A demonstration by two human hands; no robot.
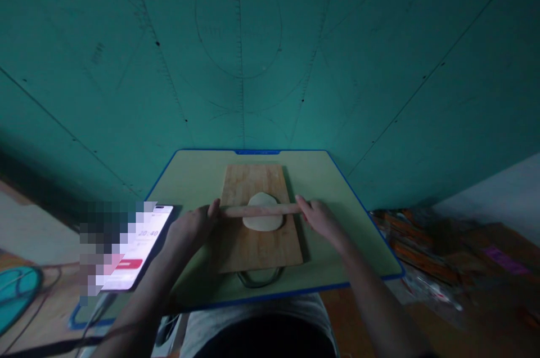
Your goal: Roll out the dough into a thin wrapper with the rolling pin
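Two hands [316, 215] grip the rolling pin [262, 210] — dough [264, 224] between them, underneath.

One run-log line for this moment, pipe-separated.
left hand: holds rolling pin, left end | right hand: holds right end | rolling pin: across dough | dough: flat, on board | phone: left of board

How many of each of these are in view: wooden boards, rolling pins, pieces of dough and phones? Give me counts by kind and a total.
Wooden board: 1
Rolling pin: 1
Piece of dough: 1
Phone: 1
Total: 4
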